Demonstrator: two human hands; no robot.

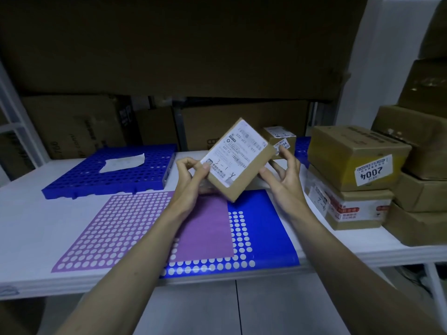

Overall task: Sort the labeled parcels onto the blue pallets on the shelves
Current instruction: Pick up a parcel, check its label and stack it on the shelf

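Note:
A small brown parcel with a white shipping label and handwriting on it is held tilted above the white shelf. My left hand pinches its lower left corner. My right hand holds its right edge with thumb and fingertips. Below lies a flat blue pallet, partly washed purple. A second blue pallet sits at the back left with a white paper slip on it. A third blue pallet shows at the back right, behind another small labeled parcel.
Stacked brown parcels, one tagged 2004, fill the shelf's right end, with bigger boxes beside them. Large cartons line the back. A white shelf post stands at left. The shelf's front edge runs below my forearms.

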